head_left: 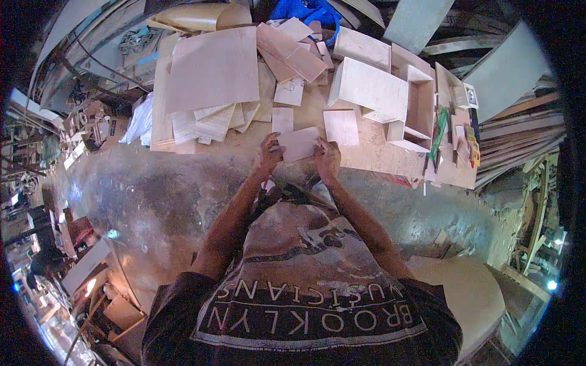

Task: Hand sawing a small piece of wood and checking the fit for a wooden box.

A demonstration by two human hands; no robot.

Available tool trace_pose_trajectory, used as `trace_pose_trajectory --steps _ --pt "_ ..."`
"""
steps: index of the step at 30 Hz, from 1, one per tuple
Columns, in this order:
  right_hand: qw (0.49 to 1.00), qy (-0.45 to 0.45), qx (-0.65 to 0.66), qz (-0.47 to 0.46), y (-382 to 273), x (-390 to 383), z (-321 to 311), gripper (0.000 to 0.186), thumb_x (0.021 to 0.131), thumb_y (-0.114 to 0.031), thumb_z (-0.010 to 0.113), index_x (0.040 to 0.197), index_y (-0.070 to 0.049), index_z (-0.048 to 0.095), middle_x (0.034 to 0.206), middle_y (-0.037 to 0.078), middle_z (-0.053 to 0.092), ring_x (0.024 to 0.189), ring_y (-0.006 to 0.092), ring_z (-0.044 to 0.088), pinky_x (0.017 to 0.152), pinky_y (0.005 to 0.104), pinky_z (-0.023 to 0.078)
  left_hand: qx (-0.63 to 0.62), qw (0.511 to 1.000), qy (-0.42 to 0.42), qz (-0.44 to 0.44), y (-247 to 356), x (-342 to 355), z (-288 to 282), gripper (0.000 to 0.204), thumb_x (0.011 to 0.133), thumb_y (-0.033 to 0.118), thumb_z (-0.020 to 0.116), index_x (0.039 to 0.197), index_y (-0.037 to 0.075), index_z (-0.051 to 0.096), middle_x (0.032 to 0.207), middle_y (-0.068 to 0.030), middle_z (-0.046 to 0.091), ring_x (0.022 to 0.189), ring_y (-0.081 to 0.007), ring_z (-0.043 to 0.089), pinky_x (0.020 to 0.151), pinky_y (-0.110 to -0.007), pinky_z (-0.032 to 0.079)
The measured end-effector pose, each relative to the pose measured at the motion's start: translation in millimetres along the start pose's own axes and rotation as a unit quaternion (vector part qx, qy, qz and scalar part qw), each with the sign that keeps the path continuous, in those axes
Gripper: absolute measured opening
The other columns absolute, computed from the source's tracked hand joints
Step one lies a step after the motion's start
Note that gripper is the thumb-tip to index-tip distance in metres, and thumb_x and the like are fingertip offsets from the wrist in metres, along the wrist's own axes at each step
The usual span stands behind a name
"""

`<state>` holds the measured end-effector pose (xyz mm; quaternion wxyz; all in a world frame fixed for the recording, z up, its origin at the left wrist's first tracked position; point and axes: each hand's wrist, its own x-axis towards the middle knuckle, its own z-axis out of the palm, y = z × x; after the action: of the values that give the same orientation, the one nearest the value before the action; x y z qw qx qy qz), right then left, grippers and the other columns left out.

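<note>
Between my two hands, at the near edge of the workbench, is a small pale rectangular wooden panel (298, 144). My left hand (268, 152) grips its left end, and my right hand (327, 157) pinches the right end. Just beyond it, a small light panel (282, 119) lies on the bench. A squarish pale panel (342, 128) rests flat to the right of my right hand. Farther off, another small panel (289, 91) carries pencil marks.
A large flat board (215, 70) covers stacked thin panels (204, 125) on the left of the workbench (372, 160). Wooden boxes (373, 88) stand on the right, near a green strip-like object (437, 134). A blue bag (308, 12) sits at the back. Long planks (519, 137) are piled at far right.
</note>
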<state>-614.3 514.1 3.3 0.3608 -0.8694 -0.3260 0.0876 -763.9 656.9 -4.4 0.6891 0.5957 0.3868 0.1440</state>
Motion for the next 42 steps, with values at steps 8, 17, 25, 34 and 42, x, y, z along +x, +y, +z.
trace_pose_trajectory --steps 8,17,25,34,42 --pt "0.999 -0.009 0.010 -0.030 -10 2 -8 0.038 0.078 -0.012 0.066 0.115 -0.006 0.063 0.087 0.019 0.061 0.079 0.0344 0.062 0.073 0.0412 0.050 0.040 0.999 0.010 0.009 -14 9 -1 0.054 0.081 0.002 0.067 0.128 0.012 0.045 0.090 -0.0105 0.062 0.071 -0.0155 0.060 0.054 -0.030 0.050" --pt "0.952 -0.116 0.252 0.126 -13 -6 -40 0.048 0.083 -0.013 0.069 0.125 -0.002 0.049 0.103 0.014 0.063 0.093 0.0219 0.063 0.079 0.0333 0.052 -0.245 0.967 -0.018 -0.071 21 -31 -11 0.050 0.082 -0.004 0.062 0.122 0.017 0.041 0.110 -0.0087 0.057 0.088 -0.0178 0.060 0.062 -0.029 0.052" --pt "0.890 -0.136 0.430 0.076 -46 -2 -56 0.057 0.088 -0.004 0.060 0.139 -0.005 0.034 0.108 0.013 0.061 0.093 0.0160 0.060 0.078 0.0301 0.052 -0.318 0.944 0.004 -0.093 51 -50 3 0.049 0.082 -0.009 0.060 0.120 0.013 0.039 0.111 -0.0093 0.056 0.095 -0.0215 0.061 0.070 -0.033 0.057" --pt "0.884 -0.269 0.382 0.008 -51 32 -105 0.062 0.092 -0.001 0.053 0.142 -0.012 0.018 0.112 0.012 0.058 0.095 0.0126 0.054 0.078 0.0267 0.045 -0.124 0.980 -0.146 -0.056 121 -47 6 0.068 0.082 -0.006 0.063 0.141 0.012 0.033 0.118 -0.0138 0.056 0.100 -0.0237 0.061 0.076 -0.033 0.059" --pt "0.952 -0.154 0.266 0.001 -65 19 -119 0.071 0.086 -0.024 0.069 0.138 -0.005 0.024 0.118 0.014 0.052 0.101 0.0209 0.055 0.080 0.0360 0.047 -0.082 0.990 -0.098 0.065 129 -36 24 0.059 0.086 -0.006 0.058 0.139 0.009 0.039 0.124 -0.0130 0.055 0.098 -0.0222 0.062 0.074 -0.034 0.060"
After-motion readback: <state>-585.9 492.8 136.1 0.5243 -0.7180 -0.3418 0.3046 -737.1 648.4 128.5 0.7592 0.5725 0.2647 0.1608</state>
